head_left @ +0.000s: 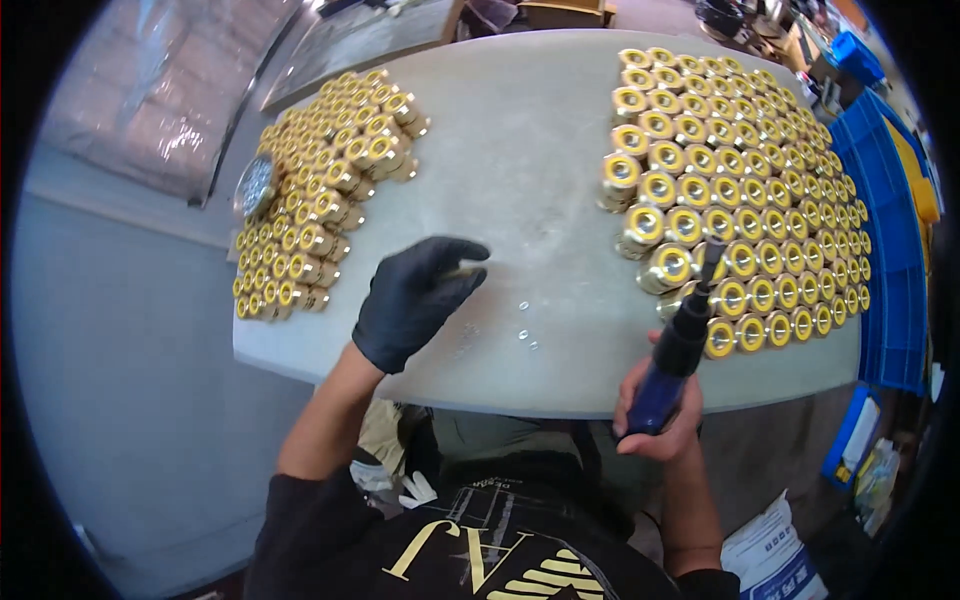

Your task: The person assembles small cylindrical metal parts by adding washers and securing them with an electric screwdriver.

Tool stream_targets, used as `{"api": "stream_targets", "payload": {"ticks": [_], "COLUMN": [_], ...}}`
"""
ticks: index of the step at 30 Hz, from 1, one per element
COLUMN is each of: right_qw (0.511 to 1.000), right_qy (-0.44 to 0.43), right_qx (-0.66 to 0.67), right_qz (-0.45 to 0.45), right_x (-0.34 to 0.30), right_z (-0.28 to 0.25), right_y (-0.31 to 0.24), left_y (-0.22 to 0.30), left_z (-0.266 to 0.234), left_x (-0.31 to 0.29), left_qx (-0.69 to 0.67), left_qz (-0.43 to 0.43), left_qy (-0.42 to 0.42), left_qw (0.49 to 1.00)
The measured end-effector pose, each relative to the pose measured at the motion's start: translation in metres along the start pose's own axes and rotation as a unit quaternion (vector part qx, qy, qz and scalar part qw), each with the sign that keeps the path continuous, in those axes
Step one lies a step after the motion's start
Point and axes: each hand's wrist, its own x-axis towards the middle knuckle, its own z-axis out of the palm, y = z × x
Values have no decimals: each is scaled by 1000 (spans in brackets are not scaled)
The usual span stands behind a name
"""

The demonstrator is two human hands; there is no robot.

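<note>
My left hand (pixel 415 298), in a black glove, hovers over the near middle of the table with thumb and fingers pinched together. Whatever may be between the fingertips is too small to make out. Just right of it, a few small shiny nuts (pixel 523 334) lie on the tabletop. My bare right hand (pixel 662 405) grips a dark blue and black power screwdriver (pixel 680 345), its tip pointing up and away. That tip overlaps the near left corner of a big block of brass-coloured cylindrical fittings (pixel 750 220) with yellow rings on top; I cannot tell whether it touches one.
More such fittings (pixel 330 180) stand in a group at the table's left, beside a round metal dish (pixel 256 186) of small metal parts. Blue plastic crates (pixel 890 250) line the right edge of the grey table (pixel 500 130). A white printed bag (pixel 775 550) lies below at right.
</note>
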Motion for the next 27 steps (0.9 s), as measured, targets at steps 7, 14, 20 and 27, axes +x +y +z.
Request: {"api": "stream_targets", "payload": {"ticks": [7,14,20,27], "right_qw": [998,995,985,892], "right_qy": [42,8,-9,-118], "right_qx": [3,-57,-130,-426], "right_qz": [46,86,116,93], "right_x": [-17,-44,-56,-34], "right_z": [25,37,37,65], "right_y": [-4,2,1,-16], "left_y": [-53,-61,-76,-35], "left_z": [22,28,19,4], "left_x": [-92,-98,-98,-84], "left_qx": [76,85,182,-371], "left_qz": [-57,-3,105,-118], "left_qy": [121,135,146,47], "left_qw": [988,987,967,920]}}
